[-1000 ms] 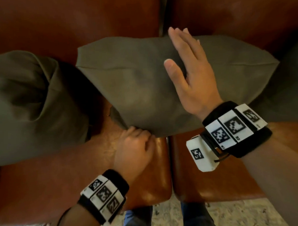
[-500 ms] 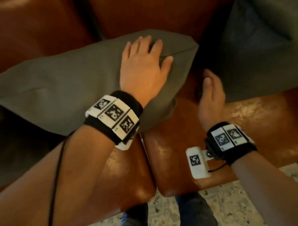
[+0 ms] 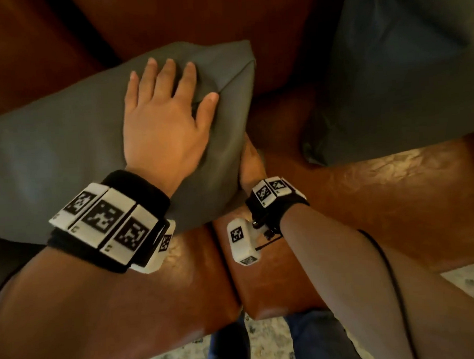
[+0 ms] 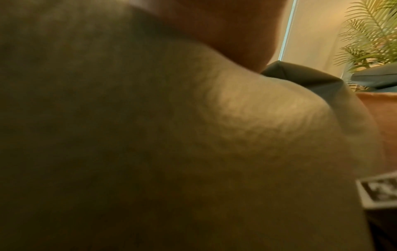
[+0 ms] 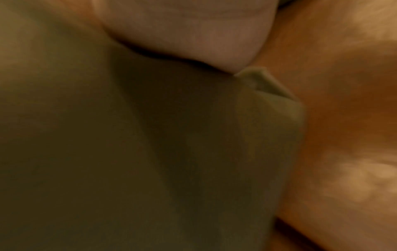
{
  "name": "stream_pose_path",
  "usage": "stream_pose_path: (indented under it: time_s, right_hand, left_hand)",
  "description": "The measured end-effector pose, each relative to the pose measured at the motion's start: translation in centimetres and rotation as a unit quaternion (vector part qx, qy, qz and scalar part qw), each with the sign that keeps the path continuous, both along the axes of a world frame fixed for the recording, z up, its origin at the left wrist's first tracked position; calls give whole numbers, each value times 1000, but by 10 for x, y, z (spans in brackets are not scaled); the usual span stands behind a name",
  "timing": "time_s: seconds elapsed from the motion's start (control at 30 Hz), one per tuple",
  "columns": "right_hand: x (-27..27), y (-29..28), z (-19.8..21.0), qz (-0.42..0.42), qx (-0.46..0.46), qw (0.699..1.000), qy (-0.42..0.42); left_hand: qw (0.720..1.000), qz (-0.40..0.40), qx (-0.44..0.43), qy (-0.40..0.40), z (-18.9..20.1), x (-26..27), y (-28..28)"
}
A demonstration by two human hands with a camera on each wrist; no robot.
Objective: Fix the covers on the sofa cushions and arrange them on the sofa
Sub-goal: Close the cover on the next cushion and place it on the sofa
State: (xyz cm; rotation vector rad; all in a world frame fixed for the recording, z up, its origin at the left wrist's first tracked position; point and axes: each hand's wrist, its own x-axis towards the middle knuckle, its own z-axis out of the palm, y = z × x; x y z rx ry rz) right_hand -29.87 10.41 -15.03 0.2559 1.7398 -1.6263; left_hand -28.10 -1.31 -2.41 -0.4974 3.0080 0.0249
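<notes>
A grey-green cushion (image 3: 52, 149) lies across the brown leather sofa seat (image 3: 380, 200), leaning toward the backrest. My left hand (image 3: 170, 100) lies flat on the cushion's top near its right corner, fingers spread and straight. My right hand (image 3: 250, 162) sits against the cushion's right lower edge, its fingers hidden under the fabric. The left wrist view is filled with the cushion fabric (image 4: 150, 135). In the right wrist view my palm meets the cushion (image 5: 128, 152) beside one folded corner (image 5: 264, 81).
A second grey-green cushion (image 3: 402, 77) leans on the backrest at the right. The gap between two seat pads (image 3: 223, 261) runs under my wrists. Speckled floor (image 3: 264, 341) and my legs (image 3: 313, 338) show below. A leafy plant (image 4: 369, 34) stands beyond the sofa.
My left hand moved from gripping the cushion's lower edge to lying flat on top. My right hand left the top, dropped to the seat and slid in against the cushion's right edge.
</notes>
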Motion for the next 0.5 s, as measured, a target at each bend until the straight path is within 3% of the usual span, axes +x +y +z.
stream_pose_path:
  time_s: [0.1, 0.2, 0.27, 0.33, 0.5]
  right_hand:
    - [9, 19, -21, 104, 92, 985, -99]
    - [1, 28, -32, 192, 156, 966, -76]
    - [-9, 33, -29, 190, 190, 963, 2]
    - [-21, 36, -33, 123, 246, 961, 42]
    - [-40, 31, -64, 119, 361, 924, -45]
  left_hand:
    - [1000, 5, 2, -9, 0, 2, 0]
    - [1000, 13, 8, -9, 0, 1, -3]
    - [1000, 17, 4, -14, 1, 3, -5]
    - [1000, 21, 1, -16, 3, 4, -6]
    - [1000, 24, 11, -12, 4, 7, -9]
